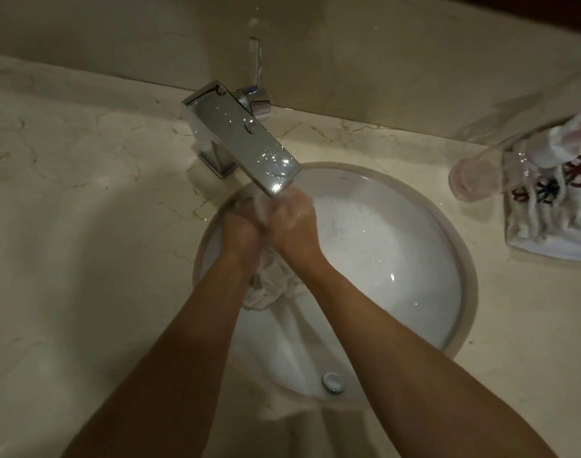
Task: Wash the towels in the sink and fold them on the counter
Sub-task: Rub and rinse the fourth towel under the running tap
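Note:
A wet white towel (pixel 272 283) hangs bunched between my two wrists over the round white sink (pixel 466 285). My left hand (pixel 241 234) and my right hand (pixel 294 223) grip the towel's upper part together, pressed against each other just under the spout of the chrome faucet (pixel 241 137). Foamy water fills the back half of the basin. More towels (pixel 547 193), white with red and blue embroidery, lie piled on the counter at the right.
The marble counter (pixel 84 209) surrounds the sink. A clear drinking glass (pixel 476 178) lies on its side at the right, against the towel pile. A wall (pixel 381 61) rises behind the faucet. An overflow cap (pixel 332 381) sits on the sink's near wall.

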The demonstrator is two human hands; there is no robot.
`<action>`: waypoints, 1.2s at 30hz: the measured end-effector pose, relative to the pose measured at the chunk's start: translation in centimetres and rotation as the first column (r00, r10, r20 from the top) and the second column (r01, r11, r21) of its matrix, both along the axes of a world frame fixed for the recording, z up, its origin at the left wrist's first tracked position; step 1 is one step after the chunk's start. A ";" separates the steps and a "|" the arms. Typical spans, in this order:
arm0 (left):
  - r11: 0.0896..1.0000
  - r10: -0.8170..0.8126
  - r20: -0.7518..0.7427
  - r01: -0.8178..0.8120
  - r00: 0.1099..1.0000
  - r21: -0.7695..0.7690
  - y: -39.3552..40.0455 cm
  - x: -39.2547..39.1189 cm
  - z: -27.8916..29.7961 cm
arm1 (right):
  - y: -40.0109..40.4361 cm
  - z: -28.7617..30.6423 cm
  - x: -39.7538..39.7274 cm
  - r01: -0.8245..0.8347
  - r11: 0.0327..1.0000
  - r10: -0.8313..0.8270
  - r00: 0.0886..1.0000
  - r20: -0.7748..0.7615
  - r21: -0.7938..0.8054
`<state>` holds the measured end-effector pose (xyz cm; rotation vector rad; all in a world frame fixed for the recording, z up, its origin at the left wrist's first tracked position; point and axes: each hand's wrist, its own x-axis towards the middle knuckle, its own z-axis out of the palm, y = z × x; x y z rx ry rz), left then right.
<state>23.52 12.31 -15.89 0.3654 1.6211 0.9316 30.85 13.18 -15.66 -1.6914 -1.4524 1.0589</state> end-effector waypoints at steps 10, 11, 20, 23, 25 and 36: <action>0.985 -0.151 -0.306 0.170 0.940 0.037 -6.4 -2.7 2.8 | -4.4 1.4 10.9 0.104 0.886 -0.331 0.825 -0.458 -0.453; 0.966 -0.248 -0.314 0.257 0.917 -0.012 -6.8 -2.7 3.1 | -5.9 1.2 11.8 0.043 0.846 -0.333 0.821 -0.464 -0.531; 0.468 -0.628 -0.775 0.829 0.069 -0.305 -9.7 -4.8 3.6 | -12.5 -5.1 11.3 0.086 0.740 0.054 0.981 0.187 -0.667; 0.383 -0.726 -0.676 0.742 -0.127 -0.550 -10.6 -5.1 4.6 | -11.7 -5.4 9.6 0.179 0.712 -0.125 0.984 0.129 -0.679; 0.387 -0.776 -0.630 0.767 -0.029 -0.512 -10.7 -4.6 4.9 | -11.1 -5.5 9.2 0.168 0.701 -0.101 0.985 0.137 -0.693; 0.899 0.435 0.346 -0.424 0.831 -0.112 -7.6 -0.6 3.7 | -6.0 2.3 12.1 0.116 0.726 -0.660 0.394 -0.640 -0.678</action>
